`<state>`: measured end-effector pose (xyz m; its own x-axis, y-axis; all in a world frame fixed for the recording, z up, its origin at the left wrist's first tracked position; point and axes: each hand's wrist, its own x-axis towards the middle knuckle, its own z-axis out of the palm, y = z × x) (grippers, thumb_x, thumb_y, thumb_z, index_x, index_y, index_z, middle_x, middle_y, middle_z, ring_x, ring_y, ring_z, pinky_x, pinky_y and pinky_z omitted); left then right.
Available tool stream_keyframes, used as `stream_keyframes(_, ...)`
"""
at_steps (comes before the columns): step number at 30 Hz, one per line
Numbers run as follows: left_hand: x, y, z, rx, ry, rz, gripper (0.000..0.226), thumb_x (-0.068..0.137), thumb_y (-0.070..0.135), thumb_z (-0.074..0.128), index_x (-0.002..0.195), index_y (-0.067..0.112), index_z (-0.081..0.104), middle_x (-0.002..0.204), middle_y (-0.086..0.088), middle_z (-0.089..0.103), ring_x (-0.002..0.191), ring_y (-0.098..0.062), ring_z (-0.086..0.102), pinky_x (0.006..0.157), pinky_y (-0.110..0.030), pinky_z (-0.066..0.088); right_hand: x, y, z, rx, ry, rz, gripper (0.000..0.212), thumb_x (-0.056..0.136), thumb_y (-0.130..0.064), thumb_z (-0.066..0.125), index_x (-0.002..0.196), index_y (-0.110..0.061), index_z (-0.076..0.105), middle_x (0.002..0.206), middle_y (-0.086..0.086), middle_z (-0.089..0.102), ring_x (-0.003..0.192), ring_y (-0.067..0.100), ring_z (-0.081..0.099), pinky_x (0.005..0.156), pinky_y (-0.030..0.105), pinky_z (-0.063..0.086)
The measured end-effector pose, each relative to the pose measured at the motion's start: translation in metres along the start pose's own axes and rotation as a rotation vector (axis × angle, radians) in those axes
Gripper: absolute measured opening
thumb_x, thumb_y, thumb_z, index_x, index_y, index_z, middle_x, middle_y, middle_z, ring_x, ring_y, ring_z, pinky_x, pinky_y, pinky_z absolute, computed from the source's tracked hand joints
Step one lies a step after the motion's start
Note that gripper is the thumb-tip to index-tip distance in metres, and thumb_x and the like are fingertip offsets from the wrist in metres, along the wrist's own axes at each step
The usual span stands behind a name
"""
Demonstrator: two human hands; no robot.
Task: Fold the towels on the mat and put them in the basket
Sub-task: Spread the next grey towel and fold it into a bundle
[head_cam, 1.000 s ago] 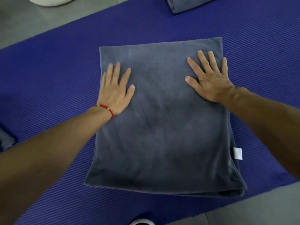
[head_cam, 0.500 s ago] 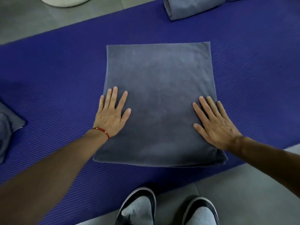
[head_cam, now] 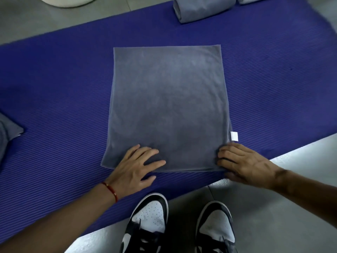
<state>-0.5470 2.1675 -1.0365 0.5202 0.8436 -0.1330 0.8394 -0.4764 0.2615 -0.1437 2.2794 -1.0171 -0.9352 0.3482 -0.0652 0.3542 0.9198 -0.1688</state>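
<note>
At the far left edge a grey towel corner (head_cam: pixel 8 136) pokes onto the purple mat (head_cam: pixel 54 88), the rest of it cut off by the frame. Above it, at the top left on the grey floor (head_cam: pixel 273 207), sits the curved rim of a white object (head_cam: pixel 69 1); too little shows to tell what it is.

The left hand (head_cam: pixel 135 168), with a red bracelet (head_cam: pixel 110 190) round its wrist, lies flat with fingers straight and slightly spread. Its fingertips rest on the near left part of the folded grey towel (head_cam: pixel 167 106), while the palm sits on the mat just in front of the towel's near edge. It grips nothing.

The folded towel lies flat in the middle of the mat, a tall rectangle with its near edge close to the mat's near border. Below it, on the floor, stand two black and white sneakers (head_cam: pixel 149 221), toes touching or just over the mat's edge.

At the top, right of centre, a rolled grey towel (head_cam: pixel 204 8) lies at the mat's far side, with part of another pale one (head_cam: pixel 251 0) just beside it.

The right hand (head_cam: pixel 246 161) is at the towel's near right corner, fingers bent inward against the cloth edge and thumb low at the mat; whether it pinches the corner or only presses on it cannot be told. A white tag (head_cam: pixel 234 136) sticks out from the towel's right edge just above this hand
</note>
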Motion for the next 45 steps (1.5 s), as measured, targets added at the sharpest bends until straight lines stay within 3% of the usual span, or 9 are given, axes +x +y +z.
stream_keyframes(9, -0.013, -0.009, -0.011, 0.136, 0.095, -0.115, 0.077, 0.068, -0.005, 0.073, 0.14, 0.018, 0.058, 0.141, -0.002, 0.056, 0.126, -0.025, 0.054, 0.106, -0.043, 0.044, 0.008, 0.008, -0.027, 0.333, 0.139, 0.38, 0.036, 0.099, -0.05, 0.046, 0.11, -0.018, 0.056, 0.111, 0.004, 0.069, 0.097, 0.02, 0.07, 0.086, 0.041, 0.056)
stream_keyframes(11, -0.019, -0.027, -0.016, 0.119, 0.162, -0.247, 0.067, 0.066, -0.005, 0.074, 0.128, 0.018, 0.064, 0.126, 0.001, 0.063, 0.116, -0.024, 0.059, 0.098, -0.041, 0.044, 0.013, 0.011, -0.037, 0.378, 0.199, 0.536, 0.044, 0.101, -0.061, 0.033, 0.112, -0.021, 0.047, 0.087, -0.001, 0.067, 0.062, 0.011, 0.065, 0.058, 0.032, 0.053)
stream_keyframes(14, -0.024, -0.057, -0.038, -0.132, 0.304, -0.488, 0.03, 0.077, 0.003, 0.074, 0.103, 0.019, 0.073, 0.096, 0.002, 0.07, 0.092, -0.023, 0.065, 0.084, -0.043, 0.052, 0.021, 0.018, -0.047, 0.416, 0.288, 0.578, 0.029, 0.106, -0.047, 0.038, 0.111, -0.021, 0.045, 0.072, -0.005, 0.06, 0.058, 0.01, 0.061, 0.049, 0.015, 0.041)
stream_keyframes(19, -0.006, -0.084, -0.079, -0.863, 0.554, -0.933, 0.009, 0.091, 0.023, 0.076, 0.099, 0.026, 0.076, 0.096, 0.008, 0.078, 0.093, -0.009, 0.074, 0.086, -0.023, 0.056, 0.038, 0.034, -0.059, 0.614, 0.344, 0.902, 0.031, 0.104, -0.036, 0.054, 0.094, -0.009, 0.065, 0.072, 0.004, 0.068, 0.065, 0.023, 0.066, 0.06, 0.038, 0.055)
stream_keyframes(22, 0.007, -0.094, -0.082, -1.095, 0.553, -0.888, 0.012, 0.101, 0.025, 0.063, 0.108, 0.028, 0.072, 0.107, 0.004, 0.078, 0.107, -0.016, 0.072, 0.097, -0.033, 0.054, 0.047, 0.04, -0.066, 0.957, 0.4, 1.011, 0.029, 0.106, -0.032, 0.054, 0.1, -0.013, 0.075, 0.09, 0.002, 0.078, 0.087, 0.017, 0.075, 0.08, 0.026, 0.061)
stream_keyframes(31, -0.04, -0.07, -0.077, -1.037, 0.133, -0.804, 0.049, 0.085, 0.066, 0.064, 0.122, 0.034, 0.065, 0.111, 0.011, 0.076, 0.106, -0.009, 0.071, 0.096, -0.034, 0.055, 0.026, 0.015, -0.053, 0.847, 0.11, 0.963, 0.03, 0.101, -0.041, 0.051, 0.088, -0.017, 0.063, 0.077, 0.002, 0.068, 0.07, 0.018, 0.066, 0.067, 0.042, 0.056)
stream_keyframes(35, -0.074, -0.048, -0.075, -1.252, -0.07, -0.818, 0.033, 0.1, 0.028, 0.056, 0.131, 0.021, 0.06, 0.118, 0.0, 0.075, 0.111, -0.021, 0.072, 0.088, -0.036, 0.061, 0.018, 0.002, -0.057, 1.072, -0.135, 0.885, 0.033, 0.095, -0.042, 0.054, 0.093, -0.014, 0.071, 0.081, 0.006, 0.074, 0.074, 0.024, 0.073, 0.066, 0.04, 0.061)
stream_keyframes(40, -0.049, -0.064, -0.086, -1.28, 0.278, -0.891, 0.037, 0.092, 0.034, 0.06, 0.125, 0.02, 0.066, 0.113, -0.006, 0.076, 0.104, -0.023, 0.074, 0.085, -0.034, 0.062, 0.048, 0.04, -0.084, 1.068, 0.12, 0.946, 0.024, 0.104, -0.025, 0.055, 0.096, -0.009, 0.072, 0.082, 0.001, 0.076, 0.075, 0.014, 0.073, 0.063, 0.023, 0.059)
stream_keyframes(45, 0.03, -0.127, -0.095, -1.039, 0.574, -0.957, 0.011, 0.099, 0.025, 0.067, 0.103, 0.016, 0.072, 0.091, 0.002, 0.078, 0.08, -0.009, 0.073, 0.071, -0.024, 0.057, 0.097, 0.108, -0.09, 0.916, 0.33, 0.999, 0.017, 0.101, -0.024, 0.065, 0.103, -0.012, 0.077, 0.096, 0.006, 0.078, 0.088, 0.017, 0.075, 0.085, 0.038, 0.063)
